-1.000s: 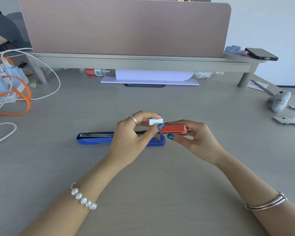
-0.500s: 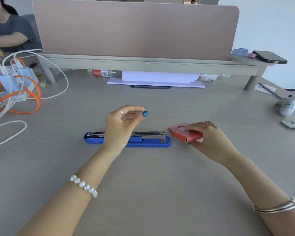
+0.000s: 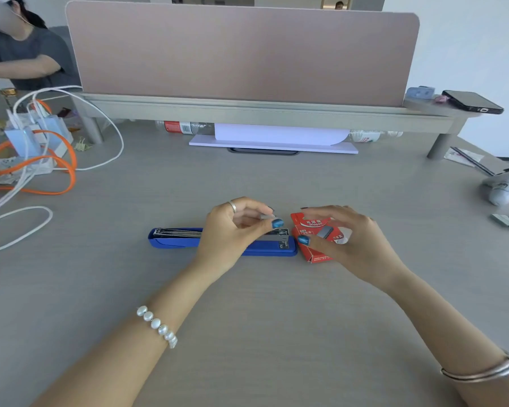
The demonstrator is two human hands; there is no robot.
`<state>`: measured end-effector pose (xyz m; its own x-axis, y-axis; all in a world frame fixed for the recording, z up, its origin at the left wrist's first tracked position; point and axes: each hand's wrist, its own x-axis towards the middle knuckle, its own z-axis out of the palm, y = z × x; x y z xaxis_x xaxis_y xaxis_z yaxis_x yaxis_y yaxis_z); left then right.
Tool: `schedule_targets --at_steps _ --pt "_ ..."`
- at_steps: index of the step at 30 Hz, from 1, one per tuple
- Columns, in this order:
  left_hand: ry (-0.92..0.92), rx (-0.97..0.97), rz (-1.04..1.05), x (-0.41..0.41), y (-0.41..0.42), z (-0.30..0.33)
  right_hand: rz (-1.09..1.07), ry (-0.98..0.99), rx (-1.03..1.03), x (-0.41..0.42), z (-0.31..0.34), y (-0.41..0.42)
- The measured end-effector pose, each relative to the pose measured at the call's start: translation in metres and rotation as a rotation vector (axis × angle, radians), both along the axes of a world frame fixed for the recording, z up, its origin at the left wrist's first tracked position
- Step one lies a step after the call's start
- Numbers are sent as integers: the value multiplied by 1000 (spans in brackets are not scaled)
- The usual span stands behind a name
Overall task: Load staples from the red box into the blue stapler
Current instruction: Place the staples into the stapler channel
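Grey desk (image 3: 247, 333), red box (image 3: 316, 233) now lying flat, right hand (image 3: 347, 245) lifted open-fingered, left hand (image 3: 232, 233) pinching staples (image 3: 266, 216).

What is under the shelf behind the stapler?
Under the shelf lie a white stand and two plastic bottles, partly hidden behind it. Deeper space is not visible.

Blue stapler (image 3: 174, 239): my left hand (image 3: 232, 239) covers its middle.
Pinched item: small, pale, blurred between my left fingertips; I cannot identify it.
Red box (image 3: 315, 230): my right hand (image 3: 347, 245) hides its right part; its small print is unreadable.
Forearms: both cut off by the bottom edge.
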<state>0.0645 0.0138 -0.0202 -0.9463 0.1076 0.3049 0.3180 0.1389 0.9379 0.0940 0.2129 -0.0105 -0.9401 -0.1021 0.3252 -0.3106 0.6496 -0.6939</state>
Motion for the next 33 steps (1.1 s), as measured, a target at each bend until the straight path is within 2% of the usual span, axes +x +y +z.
schedule_targets --at_steps 5,10,16,19,22,25,27,29,33 --pt "-46 23 -48 4 7 -2 111 67 -220 4 0 -24" --pt "-101 89 -78 2 4 -2 106 75 -239 2 -4 -26" --pt "-136 46 -128 3 3 2 74 73 -298 -5 -11 -24" --pt "-132 -124 -147 -3 -5 4 38 70 -299 -9 -15 -22" --pt "-63 -372 -110 -14 -25 10 6 44 -253 -15 -17 -19" --pt "21 -668 -159 -26 -56 18 17 34 -180 -19 -18 -20" --pt "2 -851 -180 -29 -81 20 34 31 -169 -19 -19 -23" --pt "-61 -871 -164 -32 -105 15 40 21 -171 -19 -19 -25" --pt "-143 -722 -141 -38 -133 -1 39 6 -162 -19 -20 -26"
